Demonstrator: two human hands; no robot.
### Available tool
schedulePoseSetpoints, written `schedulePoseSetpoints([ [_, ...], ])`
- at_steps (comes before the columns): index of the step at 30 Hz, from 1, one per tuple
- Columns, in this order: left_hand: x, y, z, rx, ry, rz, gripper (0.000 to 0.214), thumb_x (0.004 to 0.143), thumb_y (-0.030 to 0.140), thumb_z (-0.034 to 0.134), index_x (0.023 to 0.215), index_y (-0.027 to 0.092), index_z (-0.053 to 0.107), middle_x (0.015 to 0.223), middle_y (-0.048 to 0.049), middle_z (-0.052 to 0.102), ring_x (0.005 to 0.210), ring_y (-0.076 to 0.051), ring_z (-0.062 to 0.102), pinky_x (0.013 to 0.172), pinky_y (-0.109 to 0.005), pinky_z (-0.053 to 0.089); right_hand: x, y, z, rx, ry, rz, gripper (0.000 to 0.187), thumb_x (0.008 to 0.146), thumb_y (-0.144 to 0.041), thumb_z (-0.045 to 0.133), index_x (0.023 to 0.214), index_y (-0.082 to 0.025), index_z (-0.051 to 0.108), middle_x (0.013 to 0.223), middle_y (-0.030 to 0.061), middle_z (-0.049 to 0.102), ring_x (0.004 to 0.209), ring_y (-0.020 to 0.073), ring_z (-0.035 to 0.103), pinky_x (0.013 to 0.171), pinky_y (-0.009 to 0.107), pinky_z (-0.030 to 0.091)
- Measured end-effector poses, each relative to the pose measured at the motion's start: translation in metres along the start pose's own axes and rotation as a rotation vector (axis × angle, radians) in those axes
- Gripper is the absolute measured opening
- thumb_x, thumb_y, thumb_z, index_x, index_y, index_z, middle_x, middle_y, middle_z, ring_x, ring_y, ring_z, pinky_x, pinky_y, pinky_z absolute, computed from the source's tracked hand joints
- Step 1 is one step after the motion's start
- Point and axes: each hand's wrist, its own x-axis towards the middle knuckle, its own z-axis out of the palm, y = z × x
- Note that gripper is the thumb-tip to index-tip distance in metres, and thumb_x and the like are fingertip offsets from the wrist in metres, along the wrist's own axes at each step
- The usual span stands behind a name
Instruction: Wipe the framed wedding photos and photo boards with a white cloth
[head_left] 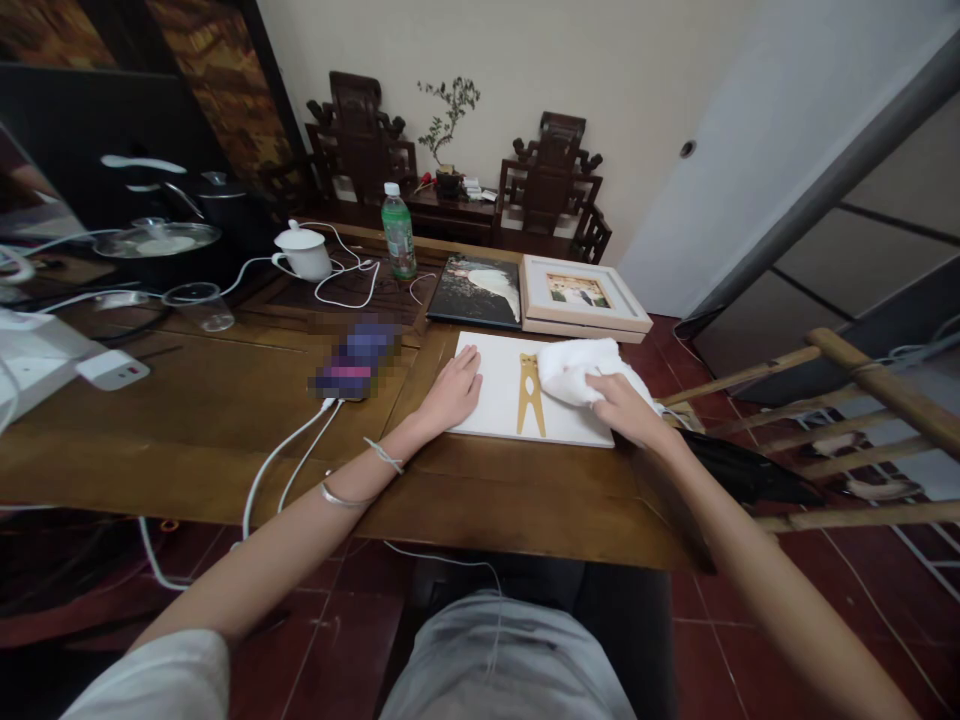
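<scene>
A flat white board [491,385] with a tan, A-shaped piece [529,395] on its face lies on the wooden table in front of me. My left hand [452,390] rests flat on the board's left edge, fingers stretched out. A bunched white cloth [574,368] covers the board's upper right part, and my right hand [619,400] grips it from the right. The cloth touches the tan piece's upper right side. Part of the board's right edge is hidden by the cloth and hand.
Behind the board lie a dark picture [476,290] and a light-framed photo [585,295]. Further left stand a green bottle [399,235], a lidded white cup [304,250], a clear plastic cup [201,305] and a pan [157,243]. White cables run from a phone [356,360]. A wooden rack [862,375] is at right.
</scene>
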Motion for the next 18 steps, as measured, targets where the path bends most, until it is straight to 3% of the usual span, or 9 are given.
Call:
schedulePoseSetpoints([
  [5,0.0,0.002,0.001,0.017,0.009,-0.012,0.047,0.094,0.021,0.032,0.135,0.003,0.042,0.15,-0.0215,0.035,0.143,-0.028,0.027,0.116,-0.046,0.028,-0.06,-0.033,-0.003,0.05,-0.093,-0.059,0.029,0.06,-0.01,0.038,0.073,-0.024,0.06,0.094,0.0043,0.071,0.086,0.0256,0.061,0.1,0.045,0.038],
  [9,-0.001,0.004,0.0,0.016,-0.001,-0.029,0.048,0.094,0.021,0.031,0.137,0.002,0.041,0.151,-0.0215,0.035,0.143,-0.027,0.026,0.117,-0.044,0.026,-0.079,-0.055,-0.011,0.033,-0.128,-0.037,0.03,0.061,-0.009,0.037,0.073,-0.023,0.06,0.095,0.0059,0.071,0.093,0.0272,0.061,0.094,0.044,0.041],
  [13,-0.001,0.005,-0.001,0.014,-0.006,-0.032,0.048,0.095,0.021,0.031,0.137,0.002,0.041,0.151,-0.0215,0.034,0.144,-0.027,0.025,0.117,-0.045,0.025,-0.062,-0.05,-0.017,0.054,-0.129,0.012,0.024,0.062,-0.01,0.037,0.068,-0.022,0.056,0.073,0.004,0.064,0.077,0.0244,0.058,0.084,0.038,0.043],
  [18,-0.001,0.004,0.0,0.018,-0.007,-0.03,0.048,0.094,0.021,0.031,0.136,0.002,0.041,0.151,-0.0224,0.034,0.144,-0.027,0.025,0.117,-0.046,0.025,-0.004,-0.004,-0.011,0.13,-0.066,0.068,0.009,0.06,-0.018,0.039,0.064,-0.021,0.046,0.068,0.0022,0.057,0.071,0.0216,0.052,0.069,0.032,0.039],
])
